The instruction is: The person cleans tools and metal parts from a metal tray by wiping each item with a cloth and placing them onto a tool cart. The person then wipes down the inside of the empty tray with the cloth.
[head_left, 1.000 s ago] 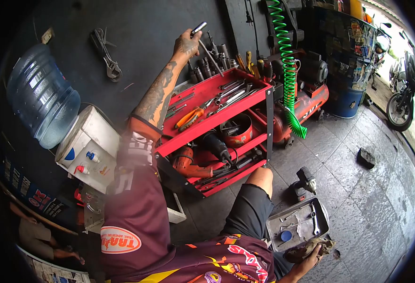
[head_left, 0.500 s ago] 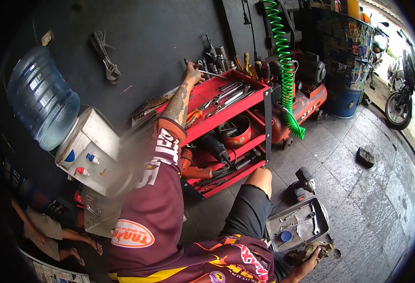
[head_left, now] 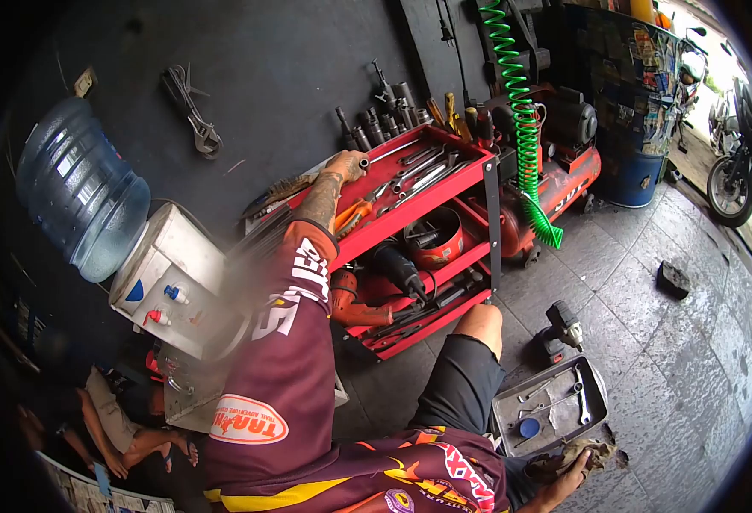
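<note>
The left hand (head_left: 346,165) is clenched around a slim metal tool (head_left: 393,151), whose shiny rod points right from the fingers, over the top tray of a red cart (head_left: 427,200). Just beyond those fingers stand upright sockets (head_left: 374,128); to their right lie loose wrenches (head_left: 427,175); nearer the body, orange-handled pliers (head_left: 353,215). Well apart, the right hand (head_left: 568,486) grasps a crumpled brownish rag (head_left: 577,459). Just past its fingers, a metal tray (head_left: 600,398) on the floor holds wrenches and a blue cap (head_left: 529,427); farther on sits a cordless power tool (head_left: 564,325).

Good handling here, in my judgement, means gripping the tool firmly, keeping the rod clear of the sockets and not dragging it over the wrenches.

The left fingertips are turned out of sight, and the tool's exact type is unclear. The rag covers part of the right palm. A smear blurs the area beside the left sleeve.
</note>
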Motion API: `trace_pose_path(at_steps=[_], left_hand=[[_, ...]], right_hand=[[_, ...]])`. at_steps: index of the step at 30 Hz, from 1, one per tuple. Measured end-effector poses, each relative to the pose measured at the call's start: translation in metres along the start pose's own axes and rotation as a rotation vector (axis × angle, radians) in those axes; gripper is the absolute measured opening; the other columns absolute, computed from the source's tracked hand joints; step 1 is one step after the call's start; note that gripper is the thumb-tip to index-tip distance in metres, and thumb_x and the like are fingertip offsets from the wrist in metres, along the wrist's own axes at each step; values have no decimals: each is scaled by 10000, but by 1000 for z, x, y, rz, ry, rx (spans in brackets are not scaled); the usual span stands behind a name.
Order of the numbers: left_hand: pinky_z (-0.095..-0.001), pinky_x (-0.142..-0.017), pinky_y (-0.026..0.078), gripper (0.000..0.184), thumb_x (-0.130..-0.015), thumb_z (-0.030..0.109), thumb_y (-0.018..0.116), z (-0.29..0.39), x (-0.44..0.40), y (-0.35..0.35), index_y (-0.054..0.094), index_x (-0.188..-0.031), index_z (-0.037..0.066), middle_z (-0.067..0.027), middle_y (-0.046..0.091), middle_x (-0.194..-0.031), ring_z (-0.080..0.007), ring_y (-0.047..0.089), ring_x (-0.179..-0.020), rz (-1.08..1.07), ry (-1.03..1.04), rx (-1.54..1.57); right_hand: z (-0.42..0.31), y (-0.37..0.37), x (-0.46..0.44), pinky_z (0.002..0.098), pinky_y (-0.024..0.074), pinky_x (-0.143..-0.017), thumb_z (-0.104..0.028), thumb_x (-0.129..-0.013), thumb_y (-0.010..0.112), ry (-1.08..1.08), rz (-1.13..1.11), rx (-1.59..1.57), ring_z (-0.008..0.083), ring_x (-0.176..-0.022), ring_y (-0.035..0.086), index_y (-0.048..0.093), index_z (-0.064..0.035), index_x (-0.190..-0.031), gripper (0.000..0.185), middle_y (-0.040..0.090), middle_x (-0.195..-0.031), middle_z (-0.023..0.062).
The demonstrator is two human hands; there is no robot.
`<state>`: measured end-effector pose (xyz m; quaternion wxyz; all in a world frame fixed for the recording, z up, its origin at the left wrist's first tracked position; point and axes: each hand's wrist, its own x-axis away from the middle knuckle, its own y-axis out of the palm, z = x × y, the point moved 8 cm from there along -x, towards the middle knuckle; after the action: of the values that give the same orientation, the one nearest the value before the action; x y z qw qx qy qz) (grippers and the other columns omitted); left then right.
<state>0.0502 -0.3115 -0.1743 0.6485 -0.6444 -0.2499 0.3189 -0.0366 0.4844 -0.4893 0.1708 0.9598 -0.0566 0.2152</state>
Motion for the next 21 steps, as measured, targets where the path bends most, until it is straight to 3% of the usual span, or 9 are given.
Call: trace_pose_path(at_steps=[3,5,9,10,12,14,15,17,21], left_hand=[[-326,-632,502,184,-754,130,647,20,23,-8,663,-926,192,-79,662,-789,-189,641,-705,-97,-111,-25],[-324,-609,505,234,-759,124,637,16,16,-3,652,-980,201,-61,665,-764,-177,642,-681,-86,-76,-88],[-361,-615,512,362,-712,136,633,21,13,5,601,-1071,175,-76,670,-856,-195,650,-705,-161,-38,-150],[-390,-683,514,378,-685,170,633,25,19,6,602,-1060,132,-89,666,-941,-225,651,-814,-271,-79,-84],[-405,-747,515,388,-678,202,667,30,19,0,631,-1056,123,-108,656,-997,-265,625,-950,-224,-35,-296],[-423,-768,504,318,-716,231,690,58,42,-30,640,-1000,97,-120,657,-991,-276,634,-939,-147,-21,-389],[-436,-711,510,285,-718,227,694,90,67,-63,637,-957,82,-123,665,-916,-293,648,-864,165,97,-332],[-423,-635,512,253,-722,247,676,143,128,-117,632,-933,114,-113,650,-763,-310,643,-732,451,317,-134],[-424,-632,499,304,-766,223,635,223,296,-154,587,-1042,107,-90,626,-742,-308,633,-691,711,651,572]], right_hand=[[0,-3,-3,251,448,-575,-405,-891,560,-29,14,62,110,-630,542,616,-23,-912,387,575,-769,12],[7,-11,-8,250,447,-584,-403,-890,562,-19,-7,53,110,-646,546,615,-13,-920,394,578,-789,18],[12,-13,-14,268,470,-631,-420,-911,515,-31,-88,48,131,-730,581,615,-15,-985,424,610,-877,43],[7,-2,-15,268,470,-631,-420,-911,515,-34,-131,74,131,-730,581,615,-15,-985,424,610,-877,43],[-9,18,-6,314,461,-659,-371,-899,529,-149,-78,187,192,-753,576,612,15,-968,401,610,-874,108],[-31,36,11,359,452,-687,-323,-888,544,-279,-41,300,254,-776,571,608,45,-951,379,611,-871,174],[-40,45,14,382,448,-701,-299,-882,551,-350,-14,335,284,-787,569,607,60,-943,368,611,-870,206],[-51,64,17,402,445,-713,-280,-879,554,-464,12,393,310,-799,568,604,72,-939,360,612,-871,234],[-31,118,2,389,451,-707,-300,-886,538,-446,-164,439,293,-801,574,602,58,-958,371,615,-882,215]])
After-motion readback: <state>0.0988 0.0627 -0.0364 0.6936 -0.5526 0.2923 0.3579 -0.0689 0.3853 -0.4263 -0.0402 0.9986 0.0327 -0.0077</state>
